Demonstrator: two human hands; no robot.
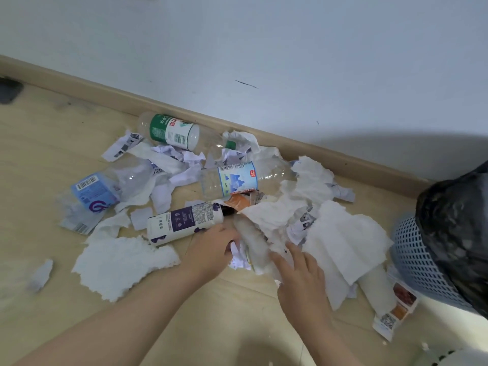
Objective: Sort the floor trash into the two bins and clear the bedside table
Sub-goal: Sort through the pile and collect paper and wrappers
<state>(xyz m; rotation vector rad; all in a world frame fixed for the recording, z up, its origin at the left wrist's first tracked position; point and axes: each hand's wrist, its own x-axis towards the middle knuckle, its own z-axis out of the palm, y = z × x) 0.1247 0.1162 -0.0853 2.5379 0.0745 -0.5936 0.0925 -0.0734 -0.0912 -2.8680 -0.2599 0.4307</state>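
Pale wooden floor (47,154) beside a white wall, strewn with mixed litter; a blue perforated plastic bin lined with a dark bag (420,257) stands at the right edge, just beside the heap. A second bin and the bedside table are not in view. The largest pieces are torn white paper towels (346,241) and a separate sheet (118,262) lying nearer the left. Among them lie four plastic bottles on their sides: a clear green-labelled bottle (169,132) against the skirting board, a clear blue-labelled bottle (235,178), a crushed clear bottle with a light-blue label (92,194), and a white opaque bottle with a purple label (182,224). The left hand (211,249) curls round a blurred, pale cylindrical item (250,241) at the centre of the heap; whether it grips firmly cannot be told. The right hand (301,273) lies half open, fingers spread on the tissue beside it, holding nothing visibly. Good practice here would probably be to free the cylinder from the overlying tissue first, so paper is not dragged into the wrong bin.
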